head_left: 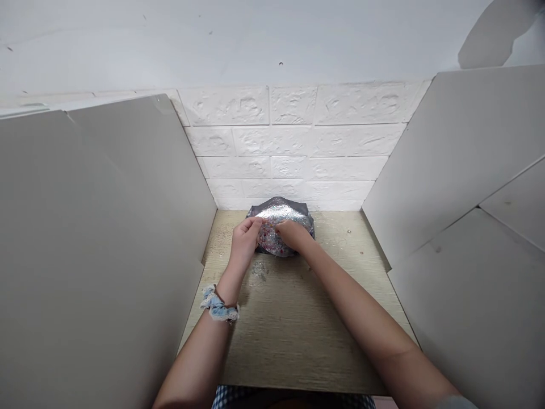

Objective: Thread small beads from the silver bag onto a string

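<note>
A silvery, dark-edged bag [284, 210] lies open near the back of the wooden table, with many small colourful beads or sequins [272, 241] inside. My left hand [246, 236] is at the bag's left side, its thumb and finger pinched together over the beads. What that pinch holds is too small to make out. Over the bag's right part, my right hand [292, 233] has its fingers curled closed at the beads, and anything in them is hidden. The two hands are a short gap apart.
A small clear clump [259, 270] lies on the wooden table [293, 341] in front of the bag. Tiny bits are scattered at left and right. Grey panels [106, 238] [451, 170] stand on both sides, and a white brick-patterned wall [289, 139] is behind.
</note>
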The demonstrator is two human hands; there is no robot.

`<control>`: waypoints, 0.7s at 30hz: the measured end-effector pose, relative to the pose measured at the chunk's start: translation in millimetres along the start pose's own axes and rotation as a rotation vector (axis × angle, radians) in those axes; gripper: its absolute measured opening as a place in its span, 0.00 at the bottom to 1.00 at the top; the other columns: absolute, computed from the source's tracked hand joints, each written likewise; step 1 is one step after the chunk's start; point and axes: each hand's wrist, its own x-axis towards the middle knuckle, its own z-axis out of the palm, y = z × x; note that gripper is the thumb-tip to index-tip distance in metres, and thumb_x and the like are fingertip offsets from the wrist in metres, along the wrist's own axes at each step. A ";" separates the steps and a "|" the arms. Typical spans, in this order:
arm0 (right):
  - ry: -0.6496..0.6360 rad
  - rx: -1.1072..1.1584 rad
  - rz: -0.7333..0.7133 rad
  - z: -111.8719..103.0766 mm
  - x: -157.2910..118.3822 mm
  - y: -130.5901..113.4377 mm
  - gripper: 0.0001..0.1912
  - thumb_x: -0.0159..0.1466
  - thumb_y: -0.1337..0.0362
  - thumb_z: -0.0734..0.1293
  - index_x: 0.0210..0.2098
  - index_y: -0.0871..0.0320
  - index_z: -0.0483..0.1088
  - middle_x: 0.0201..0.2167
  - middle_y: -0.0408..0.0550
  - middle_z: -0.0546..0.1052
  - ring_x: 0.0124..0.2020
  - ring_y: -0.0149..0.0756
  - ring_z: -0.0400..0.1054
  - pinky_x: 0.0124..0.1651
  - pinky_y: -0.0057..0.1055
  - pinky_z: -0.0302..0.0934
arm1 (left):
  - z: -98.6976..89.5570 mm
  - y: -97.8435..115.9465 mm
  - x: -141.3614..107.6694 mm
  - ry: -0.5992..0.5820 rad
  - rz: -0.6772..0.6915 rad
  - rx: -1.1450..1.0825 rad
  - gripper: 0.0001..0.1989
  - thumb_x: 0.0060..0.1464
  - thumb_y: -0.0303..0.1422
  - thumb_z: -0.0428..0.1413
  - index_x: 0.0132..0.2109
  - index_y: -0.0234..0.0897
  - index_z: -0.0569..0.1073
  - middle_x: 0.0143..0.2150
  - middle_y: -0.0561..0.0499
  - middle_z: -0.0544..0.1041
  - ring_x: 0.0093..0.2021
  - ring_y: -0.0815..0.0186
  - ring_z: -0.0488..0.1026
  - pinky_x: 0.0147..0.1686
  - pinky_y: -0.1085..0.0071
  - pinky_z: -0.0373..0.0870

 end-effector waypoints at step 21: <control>0.208 1.284 -0.005 -39.4 1.4 -12.1 0.13 0.55 0.55 0.62 0.30 0.60 0.63 0.24 0.42 0.66 0.23 0.25 0.60 0.29 0.25 0.56 | 5.8 8.9 -5.0 0.051 -0.031 0.089 0.12 0.43 0.39 0.53 0.28 0.31 0.71 0.11 0.61 0.51 0.13 0.78 0.45 0.14 0.78 0.42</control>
